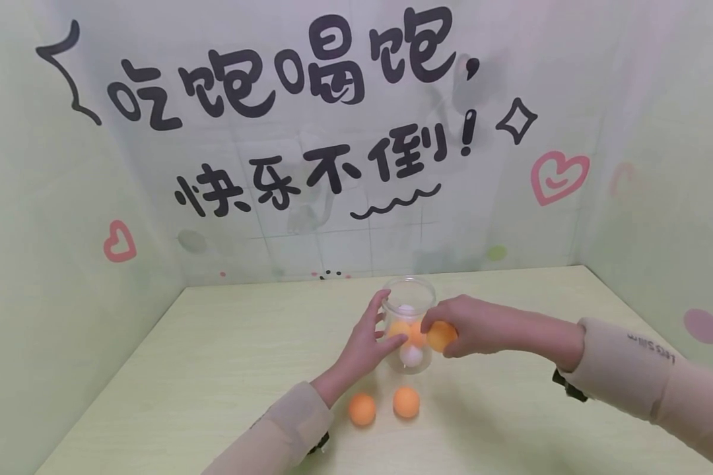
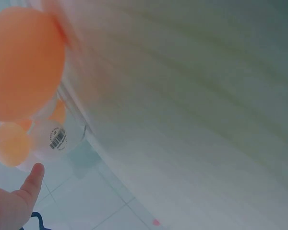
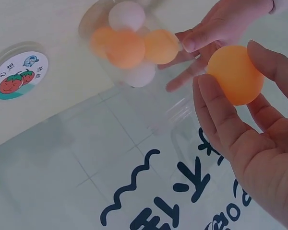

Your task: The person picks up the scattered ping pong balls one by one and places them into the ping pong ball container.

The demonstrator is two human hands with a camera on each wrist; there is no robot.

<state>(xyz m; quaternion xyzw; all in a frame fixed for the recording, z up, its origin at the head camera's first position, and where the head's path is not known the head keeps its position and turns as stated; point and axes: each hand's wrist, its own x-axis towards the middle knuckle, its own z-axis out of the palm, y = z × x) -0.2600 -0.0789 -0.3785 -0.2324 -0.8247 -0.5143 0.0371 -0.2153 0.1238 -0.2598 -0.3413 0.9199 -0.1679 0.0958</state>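
Observation:
A clear jar point(image 1: 426, 305) stands upright on the table with several orange and white ping-pong balls inside. My left hand point(image 1: 365, 343) holds the jar from its left side, thumb across the front. A printed white ball point(image 2: 50, 139) shows inside the jar in the left wrist view. My right hand point(image 1: 478, 323) pinches an orange ping-pong ball point(image 3: 236, 75) between thumb and fingers, beside the jar's right side and below rim height. On the table in front of the jar lie two orange balls, the left one point(image 1: 362, 409) and the right one point(image 1: 407, 402).
A round lid point(image 3: 19, 74) with a tomato sticker lies on the table in the right wrist view; the head view does not show it. Behind the table point(image 1: 214, 363) hangs a printed curtain point(image 1: 309, 231), with side panels at left and right.

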